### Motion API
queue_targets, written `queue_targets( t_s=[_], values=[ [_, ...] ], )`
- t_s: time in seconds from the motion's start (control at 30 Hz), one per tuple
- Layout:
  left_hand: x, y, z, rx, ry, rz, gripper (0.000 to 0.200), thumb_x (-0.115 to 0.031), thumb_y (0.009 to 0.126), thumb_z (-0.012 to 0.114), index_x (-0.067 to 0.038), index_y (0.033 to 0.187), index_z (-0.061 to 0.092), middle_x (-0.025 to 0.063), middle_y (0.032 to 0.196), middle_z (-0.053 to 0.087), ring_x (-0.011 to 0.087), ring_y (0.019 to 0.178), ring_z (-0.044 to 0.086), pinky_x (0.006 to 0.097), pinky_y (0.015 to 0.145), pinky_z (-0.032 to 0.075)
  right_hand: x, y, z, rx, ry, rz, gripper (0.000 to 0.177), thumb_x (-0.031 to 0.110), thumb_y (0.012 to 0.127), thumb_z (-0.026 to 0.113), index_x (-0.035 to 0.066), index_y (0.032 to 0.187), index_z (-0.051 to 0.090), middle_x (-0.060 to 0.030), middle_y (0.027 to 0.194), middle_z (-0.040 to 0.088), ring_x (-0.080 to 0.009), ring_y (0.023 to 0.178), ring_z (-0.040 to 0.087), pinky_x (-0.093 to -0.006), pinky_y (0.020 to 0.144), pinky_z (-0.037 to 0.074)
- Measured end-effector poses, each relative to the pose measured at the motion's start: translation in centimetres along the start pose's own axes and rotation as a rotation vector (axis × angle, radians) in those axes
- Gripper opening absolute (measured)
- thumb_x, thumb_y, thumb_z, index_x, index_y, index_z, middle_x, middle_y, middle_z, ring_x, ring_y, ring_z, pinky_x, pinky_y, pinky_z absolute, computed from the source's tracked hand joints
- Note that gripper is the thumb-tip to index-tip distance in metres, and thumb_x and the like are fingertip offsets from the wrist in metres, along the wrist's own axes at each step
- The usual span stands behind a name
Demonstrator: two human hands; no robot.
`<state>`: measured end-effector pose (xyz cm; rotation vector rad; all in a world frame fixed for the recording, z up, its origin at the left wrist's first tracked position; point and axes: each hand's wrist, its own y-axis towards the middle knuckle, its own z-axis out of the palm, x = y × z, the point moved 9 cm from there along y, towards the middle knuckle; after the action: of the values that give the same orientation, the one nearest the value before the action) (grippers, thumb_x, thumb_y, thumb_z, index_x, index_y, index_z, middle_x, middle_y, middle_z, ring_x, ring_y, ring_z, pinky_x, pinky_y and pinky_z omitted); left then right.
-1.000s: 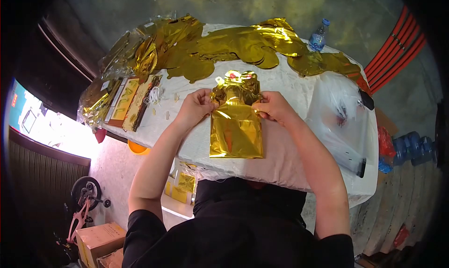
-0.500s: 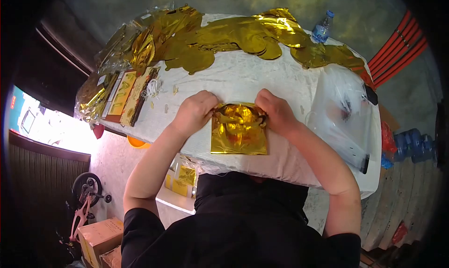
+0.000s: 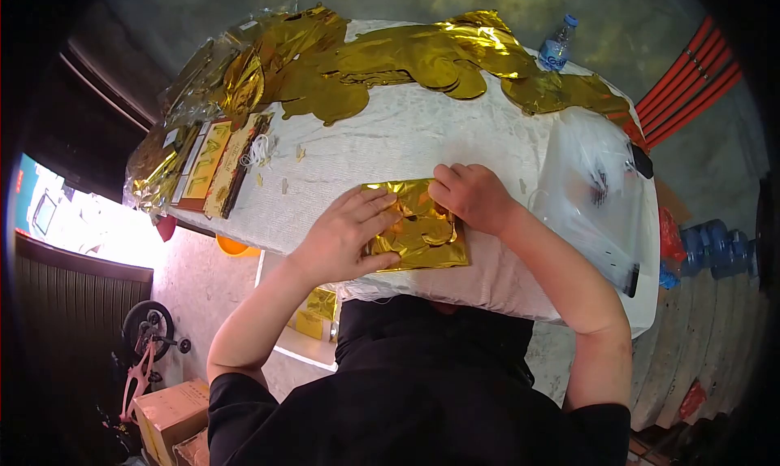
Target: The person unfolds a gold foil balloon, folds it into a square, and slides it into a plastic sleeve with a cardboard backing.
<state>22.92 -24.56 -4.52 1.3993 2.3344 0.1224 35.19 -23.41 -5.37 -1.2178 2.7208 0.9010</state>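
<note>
A folded gold foil balloon (image 3: pixel 426 253), shiny and wrinkled, lies near the front edge of the white-covered table in the head view. My left hand (image 3: pixel 345 232) rests flat on its left side with the fingers stretched out. At the upper right corner, my right hand (image 3: pixel 478 198) is closed in a pinch on the foil. Its fingertips partly hide that corner. Along the table's far side spread several flat gold foil balloons (image 3: pixel 390 60), overlapping one another.
Printed card packs (image 3: pixel 215 165) and white string (image 3: pixel 258 151) sit at the left. Clear plastic bags (image 3: pixel 581 198) lie on the right of the white table cover (image 3: pixel 341 161). A water bottle (image 3: pixel 557 45) stands at the back. Cardboard boxes (image 3: pixel 172 409) are on the floor.
My left hand has let go of the foil's upper left corner and now lies flat on its left side. My right hand has shifted slightly left along the top edge.
</note>
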Motion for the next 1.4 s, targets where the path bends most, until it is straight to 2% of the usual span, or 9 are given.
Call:
queue_targets(
  t_s=[0.2, 0.37, 0.5, 0.6, 1.13, 1.23, 1.3, 1.33, 1.4],
  values=[
    [-0.2, -0.4, 0.6, 0.017, 0.052, -0.003, 0.049, -0.038, 0.078, 0.069, -0.006, 0.115, 0.062, 0.0119, 0.127, 0.056, 0.0279, 0.122, 0.048, 0.0477, 0.107, 0.033, -0.6, -1.0, -0.4, 0.11, 0.049, -0.09, 0.009, 0.013, 0.073, 0.058, 0.012, 0.08, 0.052, -0.0031, 0.081, 0.051, -0.0183, 0.071, 0.057, -0.0313, 0.059, 0.047],
    [-0.8, -0.5, 0.5, 0.012, 0.135, 0.019, 0.046, -0.037, 0.08, 0.067, -0.006, 0.113, 0.063, 0.0112, 0.124, 0.057, 0.0262, 0.121, 0.048, 0.0453, 0.107, 0.033, -5.6, -2.7, -0.5, 0.154, 0.336, 0.408, 0.02, 0.009, 0.081, 0.058, 0.005, 0.1, 0.057, -0.0073, 0.095, 0.061, -0.0267, 0.089, 0.061, -0.0364, 0.074, 0.05],
    [-0.8, -0.6, 0.9, 0.032, 0.084, 0.006, 0.047, -0.034, 0.079, 0.067, -0.006, 0.115, 0.062, 0.0122, 0.126, 0.056, 0.028, 0.122, 0.047, 0.0456, 0.106, 0.033, -2.0, -0.6, -1.6, 0.016, 0.642, 0.523, 0.028, 0.011, 0.085, 0.058, 0.003, 0.111, 0.056, -0.0125, 0.114, 0.059, -0.0309, 0.107, 0.057, -0.0388, 0.092, 0.046],
    [-0.9, -0.5, 0.8, 0.037, 0.093, 0.007, 0.047, -0.033, 0.079, 0.067, -0.005, 0.116, 0.061, 0.0126, 0.126, 0.056, 0.0288, 0.122, 0.048, 0.0448, 0.106, 0.034, 1.8, 0.1, 0.1, 0.167, 0.573, 0.333, 0.05, 0.019, 0.09, 0.054, 0.0, 0.133, 0.042, -0.0185, 0.145, 0.032, -0.0355, 0.137, 0.026, -0.0463, 0.113, 0.021],
    [0.3, -2.3, 0.1, 0.104, -0.188, -0.055, 0.041, -0.024, 0.087, 0.062, -0.005, 0.123, 0.059, 0.0115, 0.13, 0.055, 0.0282, 0.13, 0.043, 0.0463, 0.111, 0.024, 3.5, -1.4, 2.2, 0.376, 0.428, 0.299, 0.064, 0.032, 0.093, 0.047, -0.003, 0.143, 0.026, -0.0214, 0.15, 0.022, -0.0337, 0.141, 0.018, -0.0454, 0.116, 0.011],
    [2.0, -3.0, -0.8, 0.085, -0.505, -0.177, 0.031, -0.014, 0.087, 0.061, -0.003, 0.116, 0.062, 0.0118, 0.12, 0.062, 0.0269, 0.12, 0.054, 0.0424, 0.106, 0.034, 3.5, -1.5, 2.1, 0.376, 0.419, 0.301, 0.064, 0.032, 0.093, 0.047, -0.003, 0.143, 0.026, -0.0216, 0.15, 0.022, -0.0338, 0.141, 0.018, -0.0453, 0.116, 0.011],
    [5.4, -4.2, -1.4, -0.097, -0.737, -0.545, 0.022, -0.006, 0.087, 0.06, 0.0, 0.108, 0.065, 0.0112, 0.105, 0.067, 0.0249, 0.102, 0.063, 0.0369, 0.092, 0.046, 3.5, -1.4, 1.9, 0.369, 0.423, 0.296, 0.064, 0.032, 0.093, 0.046, -0.003, 0.142, 0.026, -0.0216, 0.15, 0.022, -0.0337, 0.141, 0.018, -0.0453, 0.116, 0.011],
    [5.7, -3.6, -2.6, -0.199, -0.551, -0.466, 0.017, -0.004, 0.085, 0.061, -0.001, 0.101, 0.066, 0.0126, 0.096, 0.066, 0.0259, 0.087, 0.064, 0.0344, 0.077, 0.052, 3.6, -1.4, 1.9, 0.367, 0.424, 0.29, 0.064, 0.032, 0.093, 0.046, -0.003, 0.142, 0.026, -0.0216, 0.15, 0.022, -0.0337, 0.141, 0.018, -0.0453, 0.116, 0.011],
    [6.4, -2.4, -2.8, -0.225, -0.383, -0.367, 0.017, -0.003, 0.084, 0.062, -0.002, 0.1, 0.066, 0.0126, 0.095, 0.066, 0.0273, 0.086, 0.063, 0.0348, 0.076, 0.052, 3.6, -1.4, 1.9, 0.362, 0.402, 0.288, 0.064, 0.033, 0.093, 0.046, -0.003, 0.142, 0.026, -0.0217, 0.15, 0.022, -0.0338, 0.141, 0.018, -0.0452, 0.116, 0.011]
  ],
)
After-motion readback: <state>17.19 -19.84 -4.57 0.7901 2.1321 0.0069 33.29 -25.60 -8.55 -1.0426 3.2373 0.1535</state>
